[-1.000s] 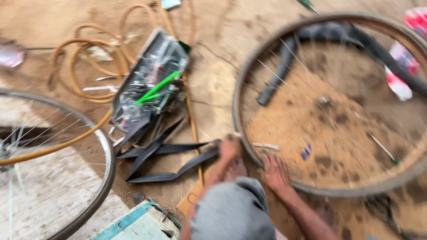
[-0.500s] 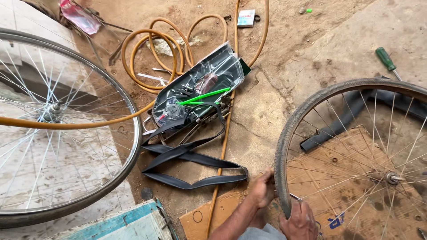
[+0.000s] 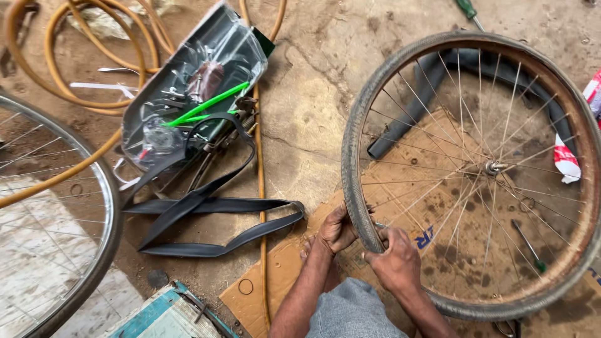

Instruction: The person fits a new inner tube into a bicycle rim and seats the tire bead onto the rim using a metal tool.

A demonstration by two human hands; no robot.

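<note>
From the head camera, a bike wheel (image 3: 472, 169) with a worn tyre lies flat on brown cardboard (image 3: 400, 181) on the dirt ground; the left hand (image 3: 336, 230) wraps its fingers over the tyre's near edge and squeezes it; the right hand (image 3: 394, 260) sits just beside it, fingers curled tight on the same edge; a black inner tube (image 3: 206, 206) lies loose to the left; past it a dark tray (image 3: 194, 87) holds a clear plastic bag, green sticks (image 3: 203, 106) and small metal bits; an orange hose (image 3: 81, 69) curls near the tray; a second wheel (image 3: 56, 219) lies far left.
</note>
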